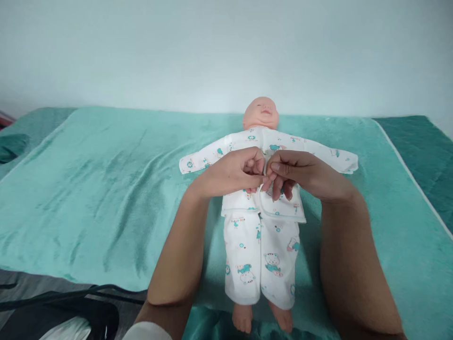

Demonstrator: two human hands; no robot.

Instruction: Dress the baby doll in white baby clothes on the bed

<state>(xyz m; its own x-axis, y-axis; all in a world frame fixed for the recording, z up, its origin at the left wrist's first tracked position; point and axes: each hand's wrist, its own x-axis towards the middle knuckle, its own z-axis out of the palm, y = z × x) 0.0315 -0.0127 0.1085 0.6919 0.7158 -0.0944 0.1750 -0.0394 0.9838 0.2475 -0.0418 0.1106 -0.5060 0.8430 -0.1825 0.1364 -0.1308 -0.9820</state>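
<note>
A baby doll point(261, 112) lies on its back on a teal blanket point(106, 189), head away from me, bare feet toward me. It wears a white printed shirt point(318, 153) and matching trousers point(262, 257). My left hand point(233, 172) and my right hand point(302, 172) meet over the doll's chest. Both are closed in a pinch on the shirt's front edges where the two flaps meet. What sits between the fingertips is hidden.
The blanket covers a bed that runs to a pale wall point(226, 47). A darker green cover point(417, 156) shows at the right. A black cable and dark object point(71, 307) lie at the lower left near the bed's front edge.
</note>
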